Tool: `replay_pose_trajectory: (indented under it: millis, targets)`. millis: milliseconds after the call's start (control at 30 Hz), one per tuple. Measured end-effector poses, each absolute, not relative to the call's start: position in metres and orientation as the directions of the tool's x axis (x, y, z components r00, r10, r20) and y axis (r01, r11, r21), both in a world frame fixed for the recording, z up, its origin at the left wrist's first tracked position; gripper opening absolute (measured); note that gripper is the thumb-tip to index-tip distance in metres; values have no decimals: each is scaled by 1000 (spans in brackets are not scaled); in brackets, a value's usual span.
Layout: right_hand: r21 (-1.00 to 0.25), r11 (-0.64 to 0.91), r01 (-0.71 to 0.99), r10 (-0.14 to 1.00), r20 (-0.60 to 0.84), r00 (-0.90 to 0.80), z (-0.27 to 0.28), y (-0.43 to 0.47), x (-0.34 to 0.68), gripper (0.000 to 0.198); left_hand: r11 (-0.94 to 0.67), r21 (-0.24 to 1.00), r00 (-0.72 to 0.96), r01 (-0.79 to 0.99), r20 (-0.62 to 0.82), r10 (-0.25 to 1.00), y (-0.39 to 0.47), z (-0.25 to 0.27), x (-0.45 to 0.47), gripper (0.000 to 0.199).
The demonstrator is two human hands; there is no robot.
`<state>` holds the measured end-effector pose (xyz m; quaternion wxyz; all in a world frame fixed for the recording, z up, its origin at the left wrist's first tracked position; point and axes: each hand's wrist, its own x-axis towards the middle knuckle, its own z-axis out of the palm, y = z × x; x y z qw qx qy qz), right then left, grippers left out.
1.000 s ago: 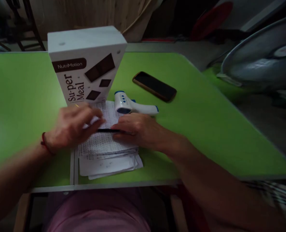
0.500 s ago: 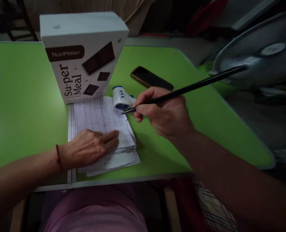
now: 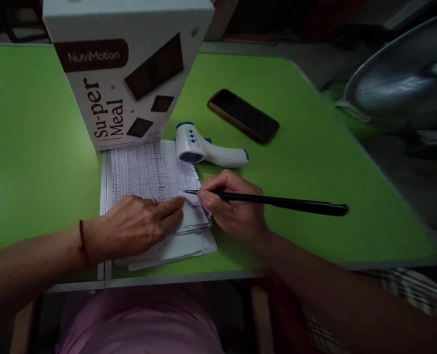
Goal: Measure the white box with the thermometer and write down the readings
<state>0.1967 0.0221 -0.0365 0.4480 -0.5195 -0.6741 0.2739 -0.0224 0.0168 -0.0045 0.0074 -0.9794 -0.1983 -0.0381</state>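
My right hand [image 3: 236, 204] pinches a long black pen [image 3: 280, 200], its metal tip pointing left at the lower right part of the top written sheet. Whether the tip touches the paper I cannot tell. Dense handwriting covers most of that sheet, the uppermost of a stack of papers [image 3: 140, 167]. Flat across the lower part of the stack lies my left hand [image 3: 144, 223], fingers stretched out and holding nothing. A white and blue infrared thermometer [image 3: 211, 151] rests just above my right hand, its head over the sheet's upper right edge.
A tall white NutriMotion box [image 3: 130, 78] stands behind the papers at their top edge. To the right of it lies a dark phone [image 3: 244, 115] on the green table [image 3: 314, 162]. A round, shiny metal object [image 3: 398, 83] is beyond the table's right side.
My right hand has come down toward the lower part of the sheet, and the pen has swung to a flatter slant. The thermometer's handle is now uncovered. My left hand stays put.
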Motion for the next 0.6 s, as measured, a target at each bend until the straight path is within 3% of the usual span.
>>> replay_pose_trajectory:
  millis: [600]
  targets:
    - [-780, 346, 521, 937, 312, -154, -37, 21, 198, 14, -919, 14, 917, 393, 63, 393, 17, -4, -22, 34]
